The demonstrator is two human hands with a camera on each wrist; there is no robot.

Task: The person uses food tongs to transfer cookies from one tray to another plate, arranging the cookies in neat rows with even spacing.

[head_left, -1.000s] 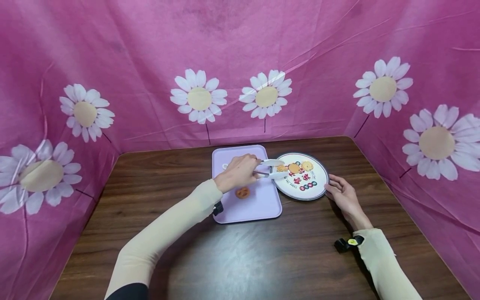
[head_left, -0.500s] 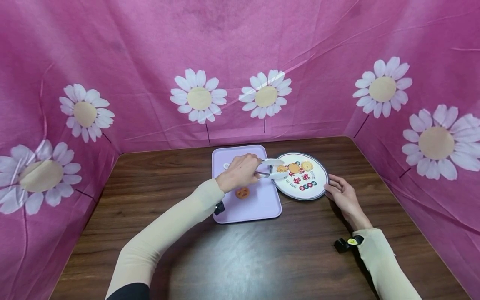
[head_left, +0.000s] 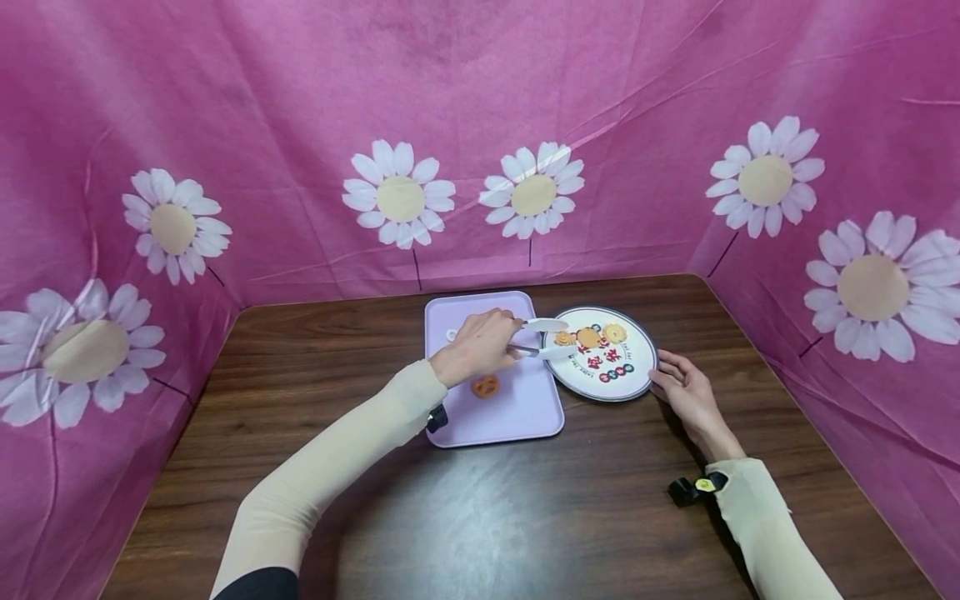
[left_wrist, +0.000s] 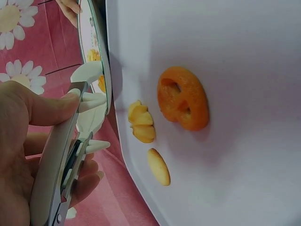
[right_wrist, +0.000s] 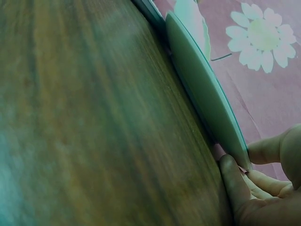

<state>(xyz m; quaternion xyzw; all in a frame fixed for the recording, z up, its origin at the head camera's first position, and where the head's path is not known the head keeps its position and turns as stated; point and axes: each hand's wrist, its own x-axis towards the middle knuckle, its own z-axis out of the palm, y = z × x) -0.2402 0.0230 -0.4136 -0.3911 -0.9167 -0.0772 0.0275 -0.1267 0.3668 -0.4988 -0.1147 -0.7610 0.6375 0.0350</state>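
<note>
Little has moved: the left hand [head_left: 480,343] still grips white tongs [head_left: 542,337] whose tips hover over brittle, light cookies [head_left: 588,337] at the plate's [head_left: 637,379] 10 o'clock; the right hand [head_left: 686,392], fingers relaxed, steadies its rim.

A dark brown wooden table [head_left: 525,517] fills the lower frame, its grain visible under a soft sheen. At centre, the lilac plastic tray [head_left: 525,417] looks smooth and matt. Right of it, the round printed plate [head_left: 630,379] is glossy with a thin hard rim. The white tongs [head_left: 543,337] look like smooth plastic. Behind, the pink daisy-printed cloth backdrop [head_left: 480,100] is matt and creased.
</note>
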